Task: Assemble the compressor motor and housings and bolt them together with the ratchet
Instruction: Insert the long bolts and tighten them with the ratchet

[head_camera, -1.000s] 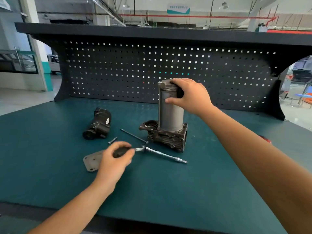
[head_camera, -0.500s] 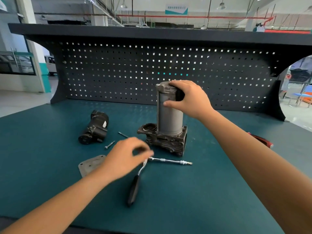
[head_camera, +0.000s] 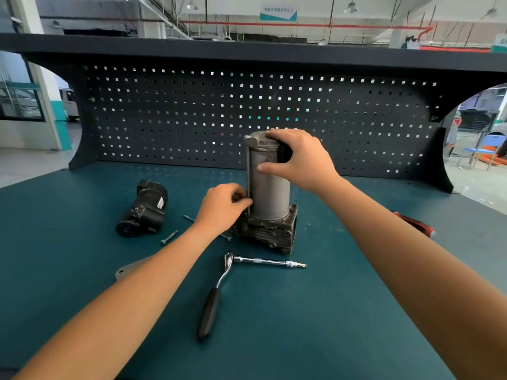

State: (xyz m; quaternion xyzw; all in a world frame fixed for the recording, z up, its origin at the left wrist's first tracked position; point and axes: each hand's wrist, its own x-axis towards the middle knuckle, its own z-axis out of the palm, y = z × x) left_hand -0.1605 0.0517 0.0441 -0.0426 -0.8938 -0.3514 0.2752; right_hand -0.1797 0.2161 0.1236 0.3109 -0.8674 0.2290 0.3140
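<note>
Where the table (head_camera: 315,346) came closest to the camera, its dark teal mat lay flat and both bare forearms reached out over it. Just beyond them lay the ratchet (head_camera: 219,286), black handle toward the viewer, with a chrome extension bar pointing right from its head. To the left, a flat plate (head_camera: 127,270) showed partly from under the left forearm, and a loose bolt (head_camera: 169,237) lay a little farther back.

At mid-table stood the task's main piece: a grey cylinder (head_camera: 270,193), upright, seated in a darker, ribbed cast base (head_camera: 271,231) that rested on the mat. The left hand (head_camera: 222,207) had its grip closed to a pinch, thumb and fingertips meeting on the lower part of a long bolt (head_camera: 248,171) that ran straight down the cylinder's left side from the cap. The right hand (head_camera: 299,157) had its grip curled over the cylinder's cap, thumb laid across the front of the barrel.

Left of the assembly a black motor (head_camera: 145,212) lay on its side, apart from the base. A red object (head_camera: 414,223) lay at the right, half hidden by the right arm.

Behind the table rose a dark pegboard (head_camera: 192,119) under a dark shelf (head_camera: 247,50). Past it was a bright workshop hall with hanging lamps, a red pipe along the ceiling and a teal-and-white sign whose text was too small to read.
</note>
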